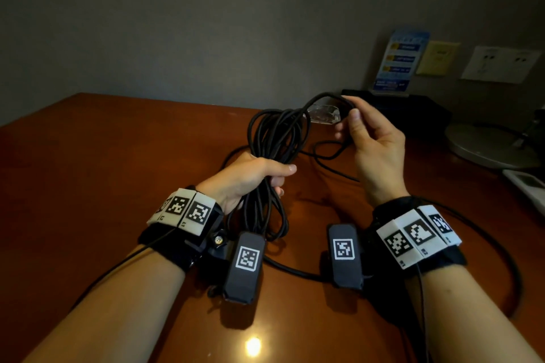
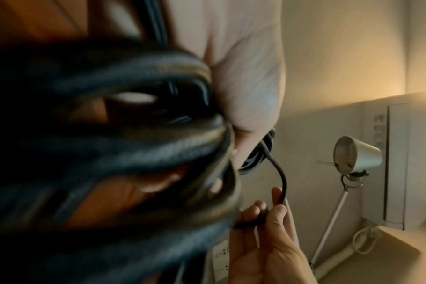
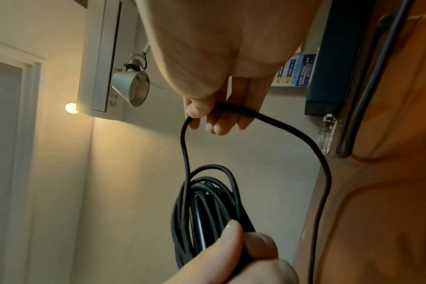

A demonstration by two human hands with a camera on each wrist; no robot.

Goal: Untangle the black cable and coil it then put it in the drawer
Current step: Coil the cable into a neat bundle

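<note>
A black cable (image 1: 272, 138) is gathered into several loops above the brown desk (image 1: 88, 162). My left hand (image 1: 253, 174) grips the bundle round its middle, thumb across the strands (image 3: 207, 211). My right hand (image 1: 365, 138) is raised to the right of the coil and pinches a single strand (image 3: 231, 110) between thumb and fingers; from there the strand arcs left into the coil and drops to the desk. Loose cable (image 1: 330, 162) trails on the wood behind my hands. In the left wrist view the cable loops (image 2: 110, 144) fill the frame, blurred. No drawer is in view.
A black box (image 1: 413, 109) with a blue card (image 1: 398, 62) stands at the back right. A clear plastic piece (image 1: 323, 113) lies beside it. A round grey lamp base (image 1: 489, 144) and a white device (image 1: 528, 188) sit at the right edge. Wall sockets (image 1: 501, 65) are behind.
</note>
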